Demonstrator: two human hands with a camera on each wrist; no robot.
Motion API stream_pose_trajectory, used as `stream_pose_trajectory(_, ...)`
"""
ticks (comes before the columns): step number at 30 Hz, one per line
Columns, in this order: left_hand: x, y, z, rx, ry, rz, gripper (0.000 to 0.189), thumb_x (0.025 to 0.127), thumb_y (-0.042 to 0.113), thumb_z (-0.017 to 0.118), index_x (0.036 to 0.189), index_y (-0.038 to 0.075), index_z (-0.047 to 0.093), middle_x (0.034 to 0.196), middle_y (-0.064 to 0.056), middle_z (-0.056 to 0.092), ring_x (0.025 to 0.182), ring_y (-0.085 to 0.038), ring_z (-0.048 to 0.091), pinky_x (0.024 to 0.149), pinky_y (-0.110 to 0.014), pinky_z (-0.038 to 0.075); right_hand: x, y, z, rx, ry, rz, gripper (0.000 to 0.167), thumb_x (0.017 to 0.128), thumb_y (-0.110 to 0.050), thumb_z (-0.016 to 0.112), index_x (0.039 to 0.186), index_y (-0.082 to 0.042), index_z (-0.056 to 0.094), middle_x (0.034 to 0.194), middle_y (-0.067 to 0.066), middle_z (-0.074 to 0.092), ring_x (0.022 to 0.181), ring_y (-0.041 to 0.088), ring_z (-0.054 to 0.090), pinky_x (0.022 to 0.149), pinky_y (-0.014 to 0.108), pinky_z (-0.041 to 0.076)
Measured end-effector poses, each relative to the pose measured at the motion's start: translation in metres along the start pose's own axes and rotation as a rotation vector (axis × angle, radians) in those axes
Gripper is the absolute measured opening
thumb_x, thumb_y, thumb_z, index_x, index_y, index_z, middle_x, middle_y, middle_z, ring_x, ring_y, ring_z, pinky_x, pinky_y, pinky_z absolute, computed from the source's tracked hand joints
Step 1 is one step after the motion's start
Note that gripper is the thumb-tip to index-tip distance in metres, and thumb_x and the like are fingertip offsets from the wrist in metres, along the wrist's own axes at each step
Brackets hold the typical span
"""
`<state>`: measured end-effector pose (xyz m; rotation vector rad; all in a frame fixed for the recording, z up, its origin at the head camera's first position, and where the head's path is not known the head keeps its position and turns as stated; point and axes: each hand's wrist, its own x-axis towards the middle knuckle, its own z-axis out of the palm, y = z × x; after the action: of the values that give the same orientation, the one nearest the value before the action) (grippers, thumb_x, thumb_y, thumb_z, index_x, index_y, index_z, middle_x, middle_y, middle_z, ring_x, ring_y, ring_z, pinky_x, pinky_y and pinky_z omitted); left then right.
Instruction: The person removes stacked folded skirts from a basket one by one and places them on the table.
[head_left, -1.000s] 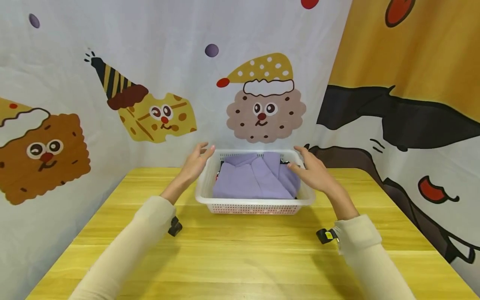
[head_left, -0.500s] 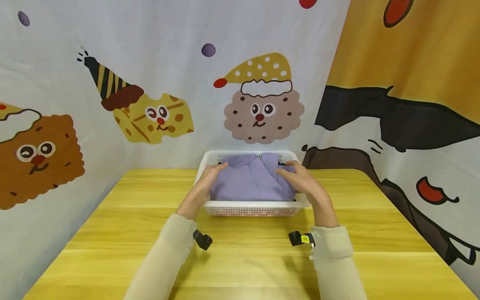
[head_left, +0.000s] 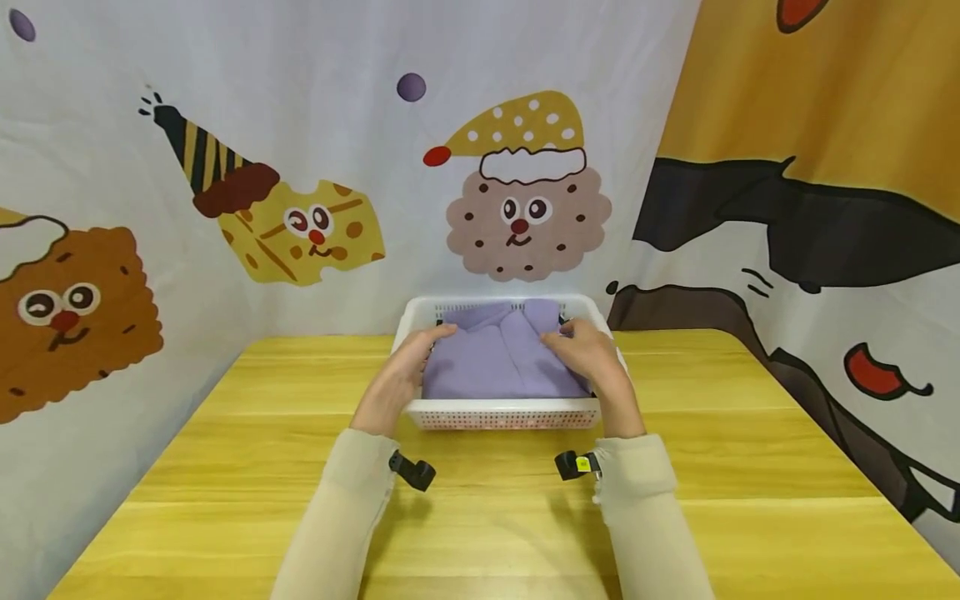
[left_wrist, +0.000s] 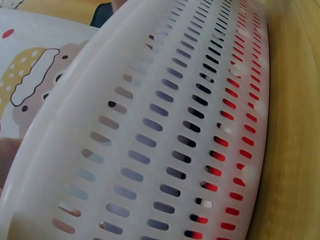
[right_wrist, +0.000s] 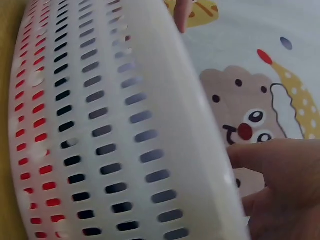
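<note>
A white perforated plastic basket [head_left: 510, 407] stands at the far side of the table, with a folded purple cloth [head_left: 487, 362] lying on top inside it. At the basket's left side, my left hand [head_left: 396, 379] reaches over the rim; its thumb lies at the cloth's left edge and most of its fingers are hidden. My right hand [head_left: 596, 362] pinches the cloth's right edge, thumb on top and fingers curled. In the right wrist view, that hand [right_wrist: 290, 185] shows beyond the basket wall [right_wrist: 175, 100]. Red and black things show through the lower holes in both wrist views.
The wooden table [head_left: 480, 508] extends in front of the basket. Behind it hangs a curtain [head_left: 330, 100] printed with cartoon biscuits and cheese, close to the table's back edge. Wrist-worn cameras [head_left: 415, 473] stick out inward from the sleeves.
Both hands have come inward and down from above the basket's sides to the cloth's edges. Over the last half second the right hand has moved further left and its fingers have curled in.
</note>
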<state>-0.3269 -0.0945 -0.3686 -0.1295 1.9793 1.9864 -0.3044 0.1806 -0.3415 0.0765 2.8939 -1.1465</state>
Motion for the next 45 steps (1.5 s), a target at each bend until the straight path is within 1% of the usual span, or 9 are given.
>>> stream_pose_trajectory(8, 0.003, 0.002, -0.001, -0.068, -0.027, 0.053, 0.076, 0.101, 0.038, 0.06, 0.162, 0.007, 0.027, 0.17, -0.017, 0.019, 0.158, -0.039, 0.02, 0.129, -0.056, 0.019, 0.003, 0.0, -0.001, 0.023, 0.005, -0.012, 0.072, 0.099, -0.044, 0.061, 0.152, 0.0, 0.042, 0.157, 0.028, 0.043, 0.138, 0.044, 0.047, 0.115, 0.058, 0.042)
stream_pose_trajectory(15, 0.003, 0.001, -0.001, -0.065, -0.041, 0.013, 0.069, 0.1, 0.038, 0.062, 0.157, 0.01, 0.036, 0.171, -0.014, 0.017, 0.158, -0.038, 0.017, 0.129, -0.058, 0.015, 0.004, 0.009, 0.0, 0.151, -0.033, -0.001, 0.075, 0.101, -0.035, 0.061, 0.156, 0.001, 0.025, 0.159, 0.031, 0.034, 0.141, 0.043, 0.04, 0.118, 0.06, 0.037)
stream_pose_trajectory(22, 0.003, 0.0, -0.002, -0.109, -0.045, 0.026, 0.074, 0.099, 0.037, 0.064, 0.16, 0.012, 0.03, 0.171, -0.015, 0.013, 0.158, -0.037, 0.015, 0.13, -0.057, 0.013, 0.012, 0.011, 0.008, 0.29, -0.072, -0.131, 0.059, 0.098, -0.021, 0.069, 0.125, -0.005, 0.019, 0.144, 0.03, 0.027, 0.14, 0.038, 0.027, 0.114, 0.049, 0.027)
stream_pose_trajectory(25, 0.004, 0.0, -0.002, -0.153, -0.051, 0.017, 0.082, 0.098, 0.038, 0.065, 0.163, 0.017, 0.021, 0.17, -0.015, 0.011, 0.156, -0.036, 0.018, 0.128, -0.056, 0.018, 0.012, 0.014, 0.006, 0.309, -0.09, -0.204, 0.044, 0.098, -0.01, 0.066, 0.119, -0.004, 0.028, 0.141, 0.027, 0.029, 0.138, 0.04, 0.025, 0.111, 0.053, 0.025)
stream_pose_trajectory(29, 0.005, 0.0, -0.003, -0.164, -0.065, -0.015, 0.092, 0.097, 0.04, 0.065, 0.166, 0.021, 0.007, 0.173, -0.015, 0.002, 0.157, -0.036, 0.016, 0.128, -0.058, 0.017, 0.014, 0.019, 0.004, 0.278, -0.148, -0.223, 0.016, 0.1, -0.004, 0.06, 0.113, 0.004, 0.057, 0.142, 0.025, 0.045, 0.136, 0.039, 0.035, 0.115, 0.056, 0.03)
stream_pose_trajectory(32, 0.006, 0.001, -0.003, -0.171, -0.073, -0.023, 0.087, 0.097, 0.039, 0.065, 0.163, 0.018, 0.013, 0.172, -0.014, 0.005, 0.155, -0.034, 0.023, 0.129, -0.054, 0.019, 0.017, 0.021, 0.006, 0.244, -0.201, -0.202, 0.02, 0.1, -0.007, 0.062, 0.114, 0.003, 0.072, 0.145, 0.025, 0.052, 0.137, 0.037, 0.042, 0.119, 0.055, 0.033)
stream_pose_trajectory(36, 0.007, 0.002, -0.001, -0.18, -0.096, -0.019, 0.068, 0.097, 0.036, 0.065, 0.151, 0.014, 0.031, 0.167, -0.013, 0.021, 0.146, -0.031, 0.037, 0.126, -0.048, 0.028, 0.021, 0.023, 0.009, 0.235, -0.231, -0.168, 0.035, 0.097, -0.011, 0.066, 0.128, 0.004, 0.069, 0.156, 0.027, 0.044, 0.15, 0.039, 0.033, 0.125, 0.054, 0.027)
stream_pose_trajectory(42, 0.004, 0.0, 0.0, -0.015, -0.145, 0.042, 0.061, 0.101, 0.033, 0.062, 0.157, 0.019, 0.042, 0.172, -0.007, 0.016, 0.157, -0.035, 0.018, 0.128, -0.061, 0.017, 0.023, 0.025, 0.01, 0.295, -0.237, -0.104, 0.05, 0.093, -0.011, 0.068, 0.141, 0.003, 0.06, 0.167, 0.025, 0.028, 0.158, 0.037, 0.019, 0.129, 0.053, 0.021)
stream_pose_trajectory(45, 0.004, 0.0, 0.0, 0.077, -0.161, 0.079, 0.066, 0.099, 0.022, 0.064, 0.16, 0.022, 0.04, 0.168, -0.01, 0.029, 0.143, -0.033, 0.044, 0.114, -0.052, 0.045, 0.024, 0.023, 0.009, 0.324, -0.229, -0.094, 0.053, 0.092, -0.009, 0.068, 0.143, 0.001, 0.059, 0.168, 0.024, 0.026, 0.157, 0.037, 0.021, 0.128, 0.053, 0.022)
